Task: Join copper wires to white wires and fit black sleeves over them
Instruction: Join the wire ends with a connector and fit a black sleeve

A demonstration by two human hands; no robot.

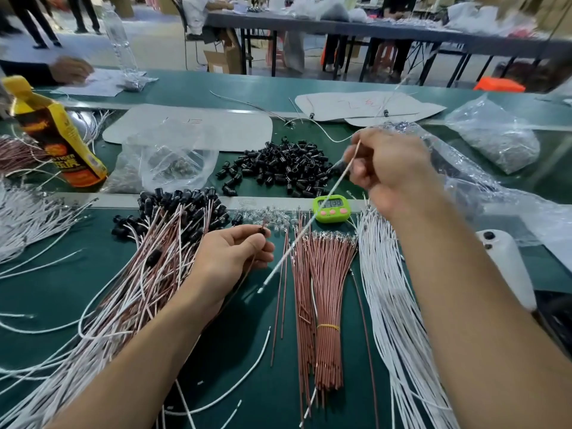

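Observation:
My left hand (pixel 230 257) pinches a small black sleeve (pixel 262 231) with a copper wire (pixel 244 278) trailing down from it toward my wrist. Raised above the table, my right hand (pixel 391 168) grips a white wire (pixel 305 227) that slants down-left to a free end near the mat. A banded bundle of copper wires (pixel 325 292) lies between my arms. White wires (pixel 393 305) fan out under my right forearm. Loose black sleeves (pixel 278 165) are heaped behind. Finished wires with sleeves (pixel 161 243) pile up at my left.
A green timer (pixel 331 208) sits on the table's divider strip. Small clear bulbs (pixel 266 216) lie beside it. A yellow drink carton (pixel 57 134) and plastic bags (pixel 167 162) stand at the back left. Another person's hand (pixel 71 69) rests far left. A white device (pixel 507 261) lies right.

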